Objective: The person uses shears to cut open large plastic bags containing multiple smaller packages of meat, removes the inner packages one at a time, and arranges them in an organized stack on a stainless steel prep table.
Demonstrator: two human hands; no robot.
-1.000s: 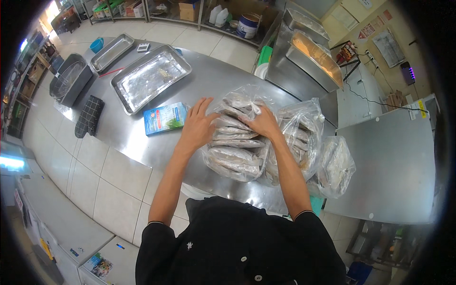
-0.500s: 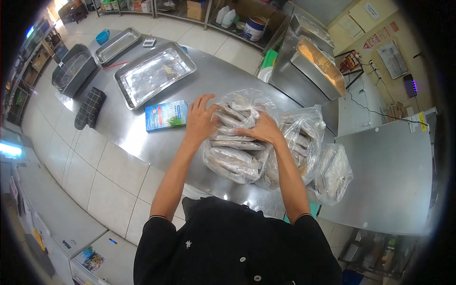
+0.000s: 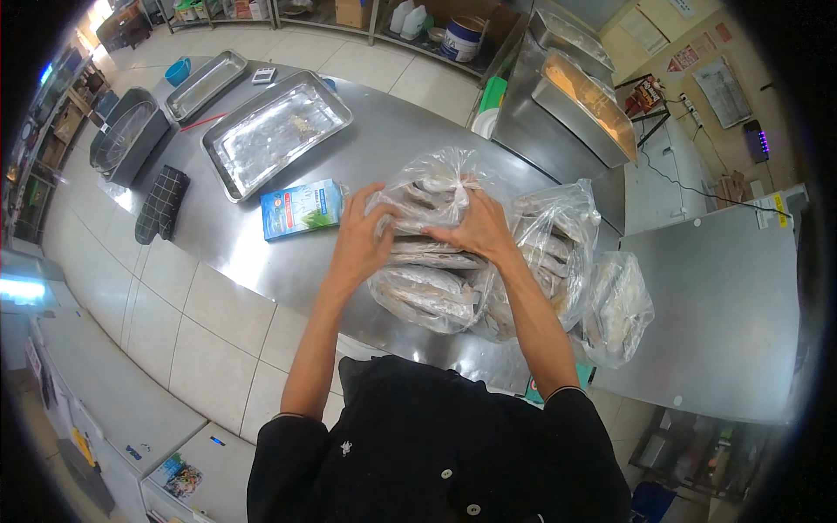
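A clear plastic bag of fish (image 3: 427,292) lies on the steel table in front of me; long silvery fish show through it, stacked side by side. My left hand (image 3: 359,240) curls round the bag's upper left side, fingers pressing the plastic. My right hand (image 3: 475,222) grips the upper right side, with its thumb stretched across toward the middle. Between both hands the bag's top part bulges up. Right of it sits a second bag of fish (image 3: 554,253), partly behind my right forearm, and beyond that a smaller clear bag (image 3: 615,305).
Left of my hands lies a blue box (image 3: 302,210). Farther off are a shallow metal tray (image 3: 228,181), a narrower tray (image 3: 206,85), a small white device (image 3: 263,76), a black checked mitt (image 3: 162,205) and a grey bin (image 3: 131,139). Deep metal pans (image 3: 584,105) stand at the far right.
The bag's top plastic has been drawn up and over the fish between my hands. My left fingers have curled in more closely. The view has shifted slightly.
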